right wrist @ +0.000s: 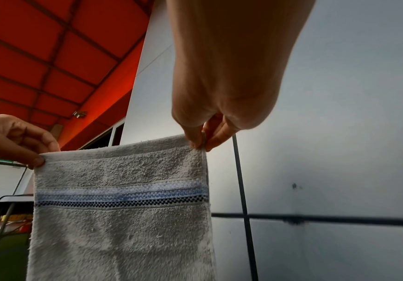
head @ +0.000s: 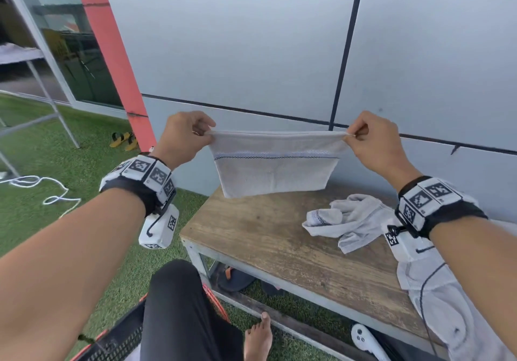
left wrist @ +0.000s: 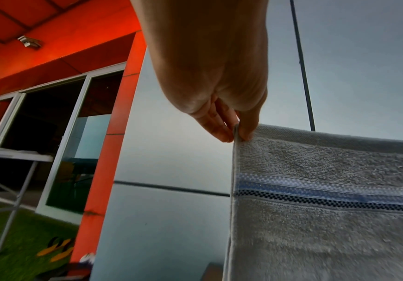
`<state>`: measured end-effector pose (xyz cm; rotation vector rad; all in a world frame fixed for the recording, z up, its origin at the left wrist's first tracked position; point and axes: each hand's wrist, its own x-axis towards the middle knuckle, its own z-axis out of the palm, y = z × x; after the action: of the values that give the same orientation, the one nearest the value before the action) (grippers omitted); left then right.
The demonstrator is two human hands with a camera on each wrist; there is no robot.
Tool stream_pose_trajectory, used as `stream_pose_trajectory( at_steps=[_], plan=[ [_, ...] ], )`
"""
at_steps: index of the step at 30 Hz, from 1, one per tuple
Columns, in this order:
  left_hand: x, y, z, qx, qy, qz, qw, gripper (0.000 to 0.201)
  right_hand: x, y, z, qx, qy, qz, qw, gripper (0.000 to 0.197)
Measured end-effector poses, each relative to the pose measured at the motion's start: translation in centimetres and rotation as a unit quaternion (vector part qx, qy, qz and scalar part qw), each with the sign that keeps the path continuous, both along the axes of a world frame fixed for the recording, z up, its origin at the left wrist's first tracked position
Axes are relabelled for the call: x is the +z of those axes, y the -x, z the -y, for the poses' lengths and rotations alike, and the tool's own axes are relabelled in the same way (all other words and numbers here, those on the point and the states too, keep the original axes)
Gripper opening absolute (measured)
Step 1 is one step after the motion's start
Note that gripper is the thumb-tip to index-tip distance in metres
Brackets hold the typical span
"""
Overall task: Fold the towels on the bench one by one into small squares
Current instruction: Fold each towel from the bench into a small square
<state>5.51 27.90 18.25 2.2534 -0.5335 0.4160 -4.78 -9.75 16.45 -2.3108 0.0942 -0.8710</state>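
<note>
A grey towel (head: 272, 164) with a blue and black woven stripe hangs stretched in the air above the far edge of the wooden bench (head: 265, 237). My left hand (head: 207, 132) pinches its upper left corner, thumb and fingers curled on the hem. My right hand (head: 349, 134) pinches the upper right corner the same way. The left wrist view shows the left hand (left wrist: 237, 136) nipping the towel (left wrist: 328, 199) at its corner. The right wrist view shows the right hand (right wrist: 201, 146) on the towel (right wrist: 123, 209). Its lower edge hangs just above the bench.
A crumpled grey towel (head: 344, 220) lies on the bench's right part, and another towel (head: 436, 290) drapes over its right end. A grey panelled wall (head: 251, 52) stands close behind. A black crate (head: 117, 341) and my leg are at the front left; sandals (head: 123, 139) lie on the grass.
</note>
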Motion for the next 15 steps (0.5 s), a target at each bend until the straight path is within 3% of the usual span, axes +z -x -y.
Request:
stream_pose_trajectory(
  at_steps=[3, 8, 11, 15],
  plan=[
    [-3.8, 2.3, -1.6, -0.025, -0.099, -0.091, 0.991, 0.020, -4.4, 2.2, -0.9, 0.075, 0.002, -0.076, 0.994, 0.019],
    [-9.3, 5.6, -3.2, -0.089, -0.238, -0.282, 0.925, 0.016, -10.3, 5.1, 0.0, 0.161, 0.076, -0.293, 0.939, 0.022],
    [-11.2, 6.8, -3.0, -0.110, -0.272, -0.329, 0.898, 0.016, -11.7, 5.7, 0.0, 0.184, 0.102, -0.347, 0.914, 0.018],
    [-12.4, 6.7, -2.6, -0.102, -0.255, -0.341, 0.899, 0.016, -12.2, 4.8, 0.0, 0.154, 0.054, -0.360, 0.918, 0.015]
  ],
)
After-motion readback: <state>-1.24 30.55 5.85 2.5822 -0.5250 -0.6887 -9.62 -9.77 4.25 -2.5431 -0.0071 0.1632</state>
